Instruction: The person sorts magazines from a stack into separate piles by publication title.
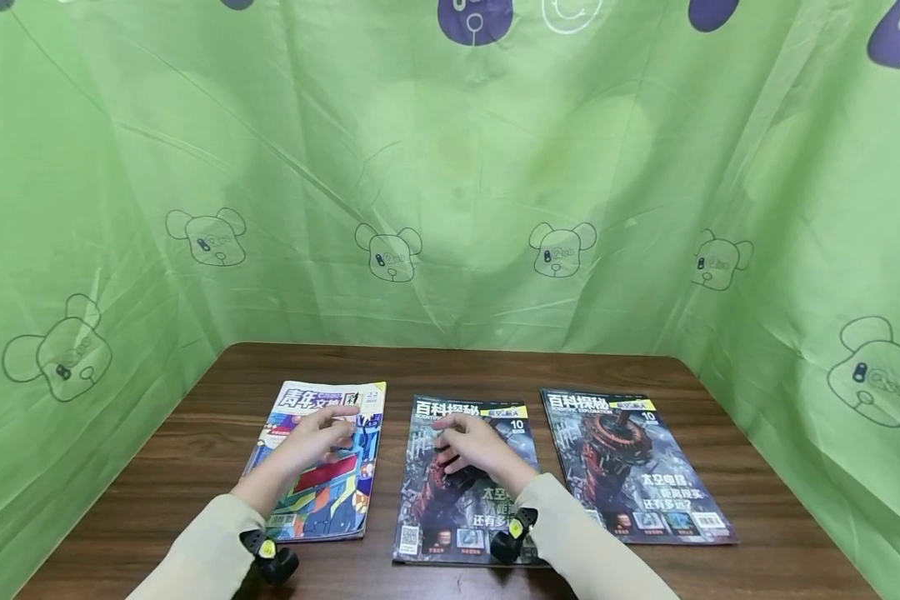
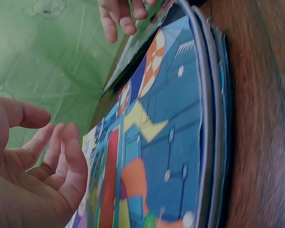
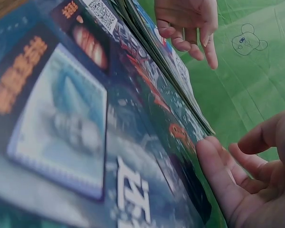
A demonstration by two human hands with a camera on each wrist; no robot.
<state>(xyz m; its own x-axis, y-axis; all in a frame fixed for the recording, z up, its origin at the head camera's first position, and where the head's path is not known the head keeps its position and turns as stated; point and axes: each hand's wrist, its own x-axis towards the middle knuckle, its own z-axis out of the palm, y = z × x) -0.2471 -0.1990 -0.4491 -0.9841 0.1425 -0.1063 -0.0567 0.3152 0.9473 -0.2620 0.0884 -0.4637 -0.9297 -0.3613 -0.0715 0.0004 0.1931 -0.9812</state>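
A colourful magazine [image 1: 322,492] lies at the left of the table, and over its upper part hovers my left hand [image 1: 317,435], fingers loosely bent with nothing held. The left wrist view shows this hand [image 2: 42,166] beside the bright cover [image 2: 152,128]. In the middle lies a dark magazine [image 1: 438,500] with a machine on its cover. My right hand [image 1: 476,446] is above it, fingers loosely curved around nothing. In the right wrist view, the fingers [image 3: 211,161] are close by the dark cover [image 3: 147,137]; whether they touch it I cannot tell.
Another dark magazine [image 1: 630,467] with the same cover lies at the right. All three lie on a brown wooden table [image 1: 450,367]. Green cloth [image 1: 450,183] printed with bear faces hangs behind and at both sides. A small black camera is worn on each wrist.
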